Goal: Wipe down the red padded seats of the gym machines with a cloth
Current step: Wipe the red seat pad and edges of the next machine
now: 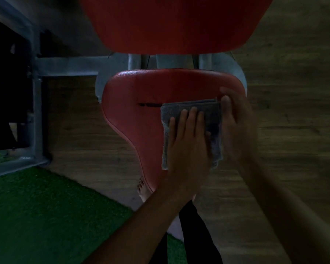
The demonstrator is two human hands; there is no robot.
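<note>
A red padded seat (141,115) fills the middle of the head view, with a dark slit in its surface to the left of the cloth. On its right half lies a folded grey cloth (211,113). My left hand (187,141) presses flat on the cloth with straight fingers pointing away from me. My right hand (236,126) is motion-blurred along the cloth's right edge, its thumb tip at the cloth's top right corner; whether it pinches the cloth is unclear. A red backrest pad (171,25) stands above the seat.
The machine's grey metal frame (36,111) runs along the left and behind the seat. Green turf (46,216) covers the floor at lower left, wood-look flooring (293,92) the right. My bare foot (142,191) and dark trouser leg (194,235) stand under the seat's front tip.
</note>
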